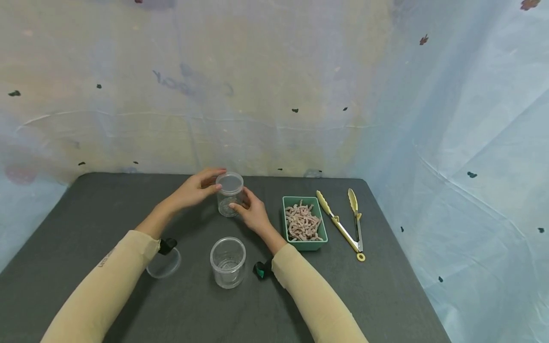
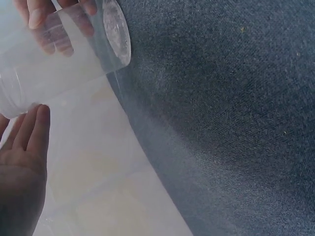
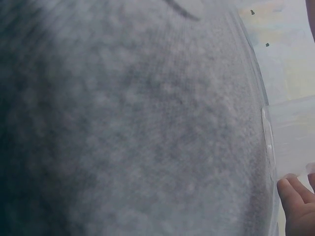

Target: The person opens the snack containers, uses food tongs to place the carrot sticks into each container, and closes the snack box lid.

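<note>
A clear plastic jar [image 1: 230, 201] with a translucent lid [image 1: 229, 183] is upright at the back of the table, between both hands. My left hand [image 1: 196, 190] holds the lid's rim from the left, thumb in front and fingers behind. Lower down, my right hand [image 1: 254, 213] grips the jar's body from the right. In the left wrist view the clear jar [image 2: 59, 64] has right-hand fingers behind its wall and left-hand fingers [image 2: 37, 128] at its lidded end. The right wrist view shows only the jar's lower part [image 3: 293, 137] and some fingers.
A second clear jar [image 1: 228, 263], without a lid, stands nearer the front. A loose clear lid [image 1: 165, 266] lies by the left sleeve. To the right are a green tray [image 1: 305, 246] of pinkish-brown, worm-like pieces [image 1: 302, 221] and spread yellow-tipped tongs [image 1: 345, 233]. A plastic sheet hangs behind the table.
</note>
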Demonstrator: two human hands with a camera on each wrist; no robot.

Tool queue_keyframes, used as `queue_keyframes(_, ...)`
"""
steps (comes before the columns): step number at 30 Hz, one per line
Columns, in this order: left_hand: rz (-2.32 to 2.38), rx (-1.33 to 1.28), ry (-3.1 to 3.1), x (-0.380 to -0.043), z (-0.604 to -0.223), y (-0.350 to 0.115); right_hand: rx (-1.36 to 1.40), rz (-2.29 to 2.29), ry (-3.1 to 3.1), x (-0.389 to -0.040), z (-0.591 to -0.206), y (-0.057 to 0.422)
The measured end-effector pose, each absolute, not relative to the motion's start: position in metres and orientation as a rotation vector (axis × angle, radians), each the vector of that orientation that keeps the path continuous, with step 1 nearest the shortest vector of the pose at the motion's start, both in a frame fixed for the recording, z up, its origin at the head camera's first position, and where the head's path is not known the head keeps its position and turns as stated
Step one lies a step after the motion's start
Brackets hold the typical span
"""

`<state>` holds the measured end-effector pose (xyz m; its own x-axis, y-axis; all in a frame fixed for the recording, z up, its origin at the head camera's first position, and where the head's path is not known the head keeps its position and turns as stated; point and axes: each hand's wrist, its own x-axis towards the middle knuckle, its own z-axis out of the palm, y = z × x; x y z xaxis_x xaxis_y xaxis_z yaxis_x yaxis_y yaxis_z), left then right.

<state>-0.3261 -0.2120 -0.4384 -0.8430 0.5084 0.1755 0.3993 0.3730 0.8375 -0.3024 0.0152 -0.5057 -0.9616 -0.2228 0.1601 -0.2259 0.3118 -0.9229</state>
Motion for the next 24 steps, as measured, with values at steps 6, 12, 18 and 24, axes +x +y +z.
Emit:
queue_keyframes(6,1.454,0.855,2.487,-0.3256,-0.438,-0.2128,0.442,1.788,-2.545,-0.3027,-0.5059,0.0157)
queue_keyframes(12,1.449,0.768,2.574,-0.3218,-0.4357,-0.2056,0.442,1.777,-2.556,-0.3029,-0.5065,0.016)
queue_keyframes(18,1.472,0.774,2.559,-0.3217,-0.4366,-0.2067,0.439,1.764,-2.566,-0.3024,-0.5057,0.0157)
queue_keyframes(24,1.419,0.855,2.497,-0.3203,-0.4348,-0.2119,0.447,1.773,-2.544,-0.3042,-0.5083,0.0154)
